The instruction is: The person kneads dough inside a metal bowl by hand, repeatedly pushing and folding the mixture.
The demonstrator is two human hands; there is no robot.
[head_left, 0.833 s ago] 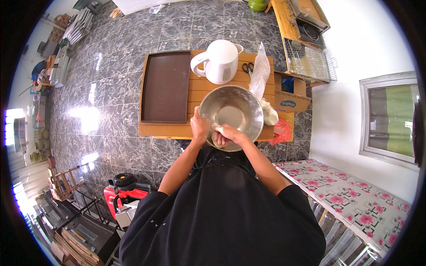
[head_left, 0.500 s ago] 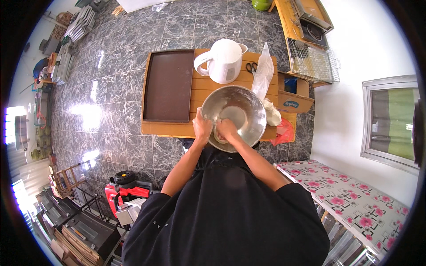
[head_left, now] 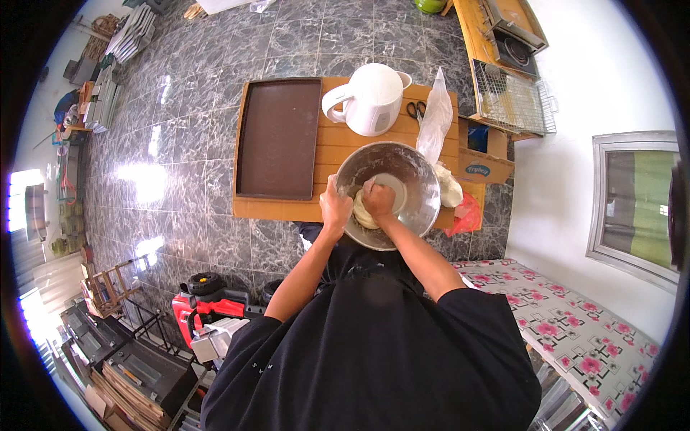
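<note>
A steel mixing bowl (head_left: pixel 422 188) stands at the table's near edge, its inner wall smeared with white. My left hand (head_left: pixel 335 208) is closed on the bowl's left rim, thumb toward the inside. Down inside the bowl, my right hand (head_left: pixel 379 200) is curled into a fist against a pale lump of dough (head_left: pixel 364 215). The fist hides part of the dough, and its fingertips are out of sight.
Beyond the bowl stands a white electric kettle (head_left: pixel 372 100), with a dark baking tray (head_left: pixel 279 140) to its left. Black-handled scissors (head_left: pixel 416 109), a clear plastic bag (head_left: pixel 436 118), a whitish bag (head_left: pixel 450 189) and a red bag (head_left: pixel 466 215) lie rightward, near a cardboard box (head_left: pixel 485 167).
My right fist has moved away from me and slightly right within the bowl, exposing more dough. My left hand keeps its hold on the rim. The whole view has shifted slightly.
</note>
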